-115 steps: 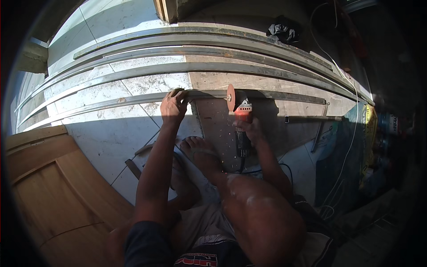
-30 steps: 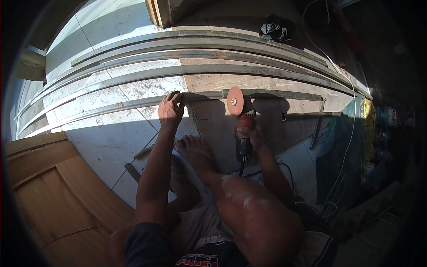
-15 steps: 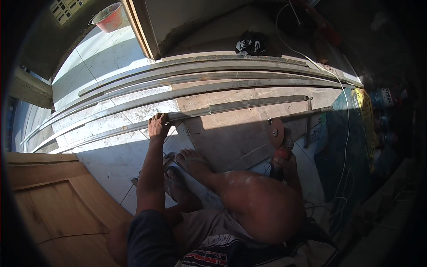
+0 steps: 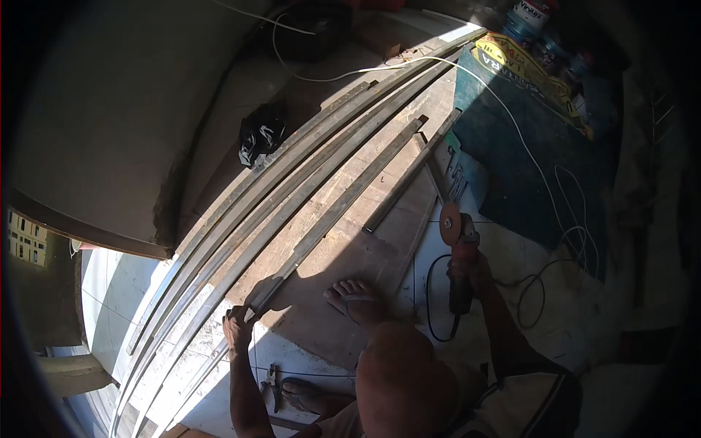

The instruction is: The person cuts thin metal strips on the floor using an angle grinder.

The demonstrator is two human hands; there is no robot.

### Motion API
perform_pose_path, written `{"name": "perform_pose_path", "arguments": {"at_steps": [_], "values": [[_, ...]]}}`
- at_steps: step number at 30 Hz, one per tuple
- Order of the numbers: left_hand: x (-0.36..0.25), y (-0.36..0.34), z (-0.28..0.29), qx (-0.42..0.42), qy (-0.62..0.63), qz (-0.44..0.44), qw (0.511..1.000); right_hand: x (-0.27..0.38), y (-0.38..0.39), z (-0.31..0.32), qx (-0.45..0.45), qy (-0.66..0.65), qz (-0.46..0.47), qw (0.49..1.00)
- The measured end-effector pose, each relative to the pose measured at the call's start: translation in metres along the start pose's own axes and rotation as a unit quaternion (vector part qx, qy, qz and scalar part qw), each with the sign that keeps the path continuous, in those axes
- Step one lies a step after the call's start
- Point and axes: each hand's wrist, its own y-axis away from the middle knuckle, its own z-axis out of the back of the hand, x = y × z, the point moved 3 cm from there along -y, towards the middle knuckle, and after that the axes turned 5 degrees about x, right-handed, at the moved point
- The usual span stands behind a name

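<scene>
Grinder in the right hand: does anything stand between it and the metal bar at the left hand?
Nothing visible blocks the straight line from the grinder to the metal bar by the left hand: it passes between the right foot and a loose dark bar.

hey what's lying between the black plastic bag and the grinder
In the head view, several metal bars lie there, with a shorter dark bar on the side toward the grinder.

Long grey metal bar (image 4: 358, 190): looks matt from my end
Black plastic bag (image 4: 261, 135): glossy — crumpled
White floor tiles (image 4: 310, 356): smooth
</scene>
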Motion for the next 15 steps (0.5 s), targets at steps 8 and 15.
{"name": "perform_pose_path", "arguments": {"at_steps": [8, 15], "values": [[-0.036, -0.043, -0.016, -0.017, 0.020, -0.014, 1.000, -0.007, -0.038, -0.029, 0.000, -0.055, -0.013, 0.998], [-0.057, -0.073, -0.033, -0.026, 0.016, -0.069, 0.997, -0.002, -0.039, -0.020, -0.028, -0.056, -0.011, 0.998]]}}
